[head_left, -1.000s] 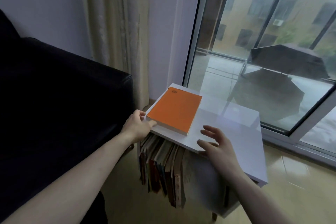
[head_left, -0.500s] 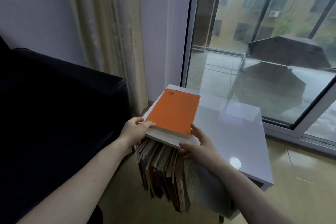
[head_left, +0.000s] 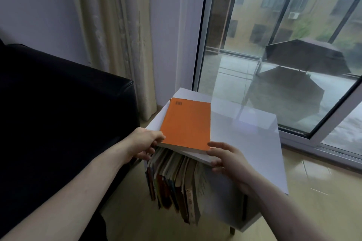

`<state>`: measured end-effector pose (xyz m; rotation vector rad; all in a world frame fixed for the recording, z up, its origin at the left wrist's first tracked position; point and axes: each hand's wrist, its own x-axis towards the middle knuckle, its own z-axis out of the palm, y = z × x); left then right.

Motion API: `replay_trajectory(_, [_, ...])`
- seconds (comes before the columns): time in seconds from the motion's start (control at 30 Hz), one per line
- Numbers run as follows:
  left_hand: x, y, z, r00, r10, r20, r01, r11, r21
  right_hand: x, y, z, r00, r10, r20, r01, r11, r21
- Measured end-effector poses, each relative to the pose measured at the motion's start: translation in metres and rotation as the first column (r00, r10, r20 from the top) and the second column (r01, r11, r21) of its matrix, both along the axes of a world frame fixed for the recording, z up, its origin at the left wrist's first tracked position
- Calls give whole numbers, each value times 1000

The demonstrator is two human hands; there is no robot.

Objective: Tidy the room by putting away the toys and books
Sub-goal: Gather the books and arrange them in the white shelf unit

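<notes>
Our left hand point(head_left: 146, 144) pinches the orange book point(head_left: 186, 126) lying at the desk point(head_left: 244, 139) edge; our right hand point(head_left: 228, 155) curls at its corner. We risk it slipping down onto the shelved books point(head_left: 174, 180).

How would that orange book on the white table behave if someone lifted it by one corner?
The orange book looks like a thin paperback, so it would probably sag somewhat rather than stay rigid. Its slimness suggests it is light. The white table top looks glossy, so the book might slide easily when pushed. The left hand and right hand hold its near corners.
</notes>
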<state>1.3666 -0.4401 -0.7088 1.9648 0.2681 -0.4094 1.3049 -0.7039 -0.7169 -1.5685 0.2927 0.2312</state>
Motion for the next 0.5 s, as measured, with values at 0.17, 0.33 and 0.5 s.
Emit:
replay_trajectory(0.17, [-6, -8, -8, 948, -166, 272, 17, 879, 477, -4, -8, -2, 996, 35, 78, -10, 956, -293])
replay_trajectory(0.33, [-12, -24, -27, 896, -399, 197, 244, 811, 532, -11, 5, -6, 997, 66, 52, -57, 987, -150])
replay_trajectory(0.5, [-11, -35, -35, 910, -297, 289, 137, 874, 467, -15, 13, 1, 1000, -25, -3, 25, 997, 69])
